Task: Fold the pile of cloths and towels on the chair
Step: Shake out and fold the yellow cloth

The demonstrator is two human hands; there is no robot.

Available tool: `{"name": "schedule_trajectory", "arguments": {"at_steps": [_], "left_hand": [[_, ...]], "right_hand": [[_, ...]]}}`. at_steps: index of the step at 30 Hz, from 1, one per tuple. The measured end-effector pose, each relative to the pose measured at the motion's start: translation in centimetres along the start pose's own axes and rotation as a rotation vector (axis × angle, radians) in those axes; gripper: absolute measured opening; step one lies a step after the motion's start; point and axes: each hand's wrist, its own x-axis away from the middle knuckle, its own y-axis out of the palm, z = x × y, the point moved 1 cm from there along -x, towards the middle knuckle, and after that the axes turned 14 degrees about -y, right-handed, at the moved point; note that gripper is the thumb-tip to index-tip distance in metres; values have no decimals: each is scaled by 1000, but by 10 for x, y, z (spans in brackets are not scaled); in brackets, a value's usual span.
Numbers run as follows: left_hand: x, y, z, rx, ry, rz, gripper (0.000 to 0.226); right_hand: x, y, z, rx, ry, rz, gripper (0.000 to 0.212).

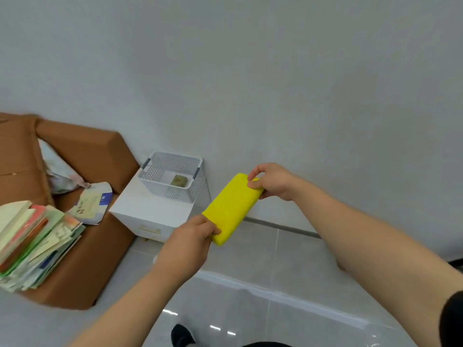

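Observation:
A bright yellow cloth (231,207), folded into a narrow rectangle, is held in the air in front of the white wall. My left hand (190,242) pinches its lower near end. My right hand (271,181) pinches its upper far end. The cloth is stretched taut between both hands, tilted from lower left to upper right. A brown chair (82,151) stands at the left with a pale patterned cloth (59,171) lying on its seat against the backrest.
A white perforated basket (172,176) with a small greenish item inside sits on a white drawer cabinet (147,211) beside the chair. A stack of books and papers (35,241) fills the chair's near side. Glossy grey floor tiles lie below.

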Motion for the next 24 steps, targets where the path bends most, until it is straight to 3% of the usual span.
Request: {"name": "schedule_trajectory", "arguments": {"at_steps": [7,12,17,20,24], "left_hand": [[-85,-30,-129,-345,306,105,17],[-160,-41,-198,-433,421,0,12],[-249,-23,-253,-508,302,-162,26],[-302,12,-291,-550,162,-266,36],[-362,60,-337,-505,45,-410,33]], "right_hand": [[-143,86,-51,284,-71,-77,20],[-245,128,-65,437,-79,-200,34],[-372,152,-57,634,-139,-381,46],[-453,167,-33,811,-197,-540,44],[-528,191,13,1073,-278,-725,38]]}}
